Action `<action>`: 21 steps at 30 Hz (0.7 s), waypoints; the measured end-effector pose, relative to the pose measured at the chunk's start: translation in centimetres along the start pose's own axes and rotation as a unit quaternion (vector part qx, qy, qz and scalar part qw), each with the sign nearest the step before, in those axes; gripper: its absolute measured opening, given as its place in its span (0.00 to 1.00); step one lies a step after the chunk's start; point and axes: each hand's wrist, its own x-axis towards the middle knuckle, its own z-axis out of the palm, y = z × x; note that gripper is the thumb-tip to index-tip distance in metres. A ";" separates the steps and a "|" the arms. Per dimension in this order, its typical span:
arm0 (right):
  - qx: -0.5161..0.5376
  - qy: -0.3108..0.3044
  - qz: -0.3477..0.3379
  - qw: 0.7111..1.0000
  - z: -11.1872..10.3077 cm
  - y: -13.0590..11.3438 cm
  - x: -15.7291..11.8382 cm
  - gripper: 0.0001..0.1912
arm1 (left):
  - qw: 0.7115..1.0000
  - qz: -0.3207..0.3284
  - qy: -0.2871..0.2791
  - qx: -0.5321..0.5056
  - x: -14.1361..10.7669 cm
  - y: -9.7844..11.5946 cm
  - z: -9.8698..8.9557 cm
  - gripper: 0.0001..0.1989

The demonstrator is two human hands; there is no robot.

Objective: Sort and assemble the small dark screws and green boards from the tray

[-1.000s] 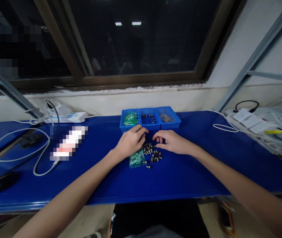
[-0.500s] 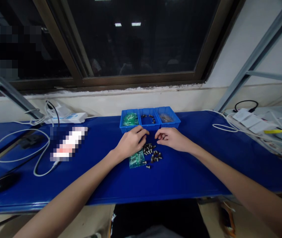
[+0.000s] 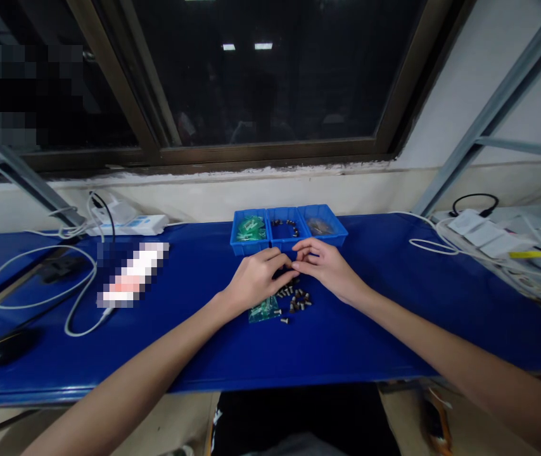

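Observation:
My left hand (image 3: 257, 278) and my right hand (image 3: 325, 263) hang over the blue mat, their curled fingertips meeting just below the tray. Whether they pinch something small is hidden by the fingers. A loose pile of small metal screws (image 3: 298, 301) lies beneath them, its upper part covered by my left fingers. Near my left hand is a green-printed plastic bag (image 3: 264, 310). The blue three-compartment tray (image 3: 288, 220) holds a green packet (image 3: 251, 228), dark small parts (image 3: 284, 224) and a clear bag (image 3: 318, 227).
White cables, a white device (image 3: 128, 225) and a black mouse (image 3: 2, 349) lie on the blue bench at left. A pixelated object (image 3: 132, 275) sits nearby. Papers and cables (image 3: 482, 234) lie at right. A dark window and wall stand behind.
My hands have moved toward each other, and their fingertips now meet over the screws. My left hand has shifted right and covers more of the pile.

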 end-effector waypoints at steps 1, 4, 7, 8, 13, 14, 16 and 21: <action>-0.001 0.000 0.004 1.000 0.0 0.1 0.0 0.13 | 1.000 -0.001 -0.001 -0.002 0.0 0.0 0.0 0.13; 0.009 -0.001 0.011 1.000 -0.1 0.3 0.1 0.12 | 1.000 -0.008 -0.002 0.001 0.0 0.0 -0.1 0.12; 0.027 -0.012 0.025 0.999 -0.3 0.2 0.1 0.12 | 1.000 -0.013 -0.002 0.010 0.0 0.0 -0.1 0.10; 0.031 -0.016 0.029 0.999 -0.3 0.2 0.1 0.12 | 1.000 -0.012 -0.002 0.013 0.0 0.0 -0.1 0.09; 0.028 -0.022 0.030 0.999 -0.4 0.1 0.1 0.13 | 1.000 -0.003 -0.012 0.024 -0.1 -0.1 -0.1 0.07; 0.027 -0.021 0.029 0.999 -0.4 0.1 0.1 0.12 | 1.000 -0.003 -0.012 0.024 -0.1 -0.1 -0.1 0.07; 0.030 -0.018 0.029 0.999 -0.5 0.1 0.1 0.12 | 1.000 -0.003 -0.013 0.021 0.0 0.0 -0.1 0.06; 0.042 -0.022 0.029 0.998 -0.5 0.1 0.2 0.11 | 1.000 -0.004 -0.008 0.007 0.1 0.0 -0.2 0.06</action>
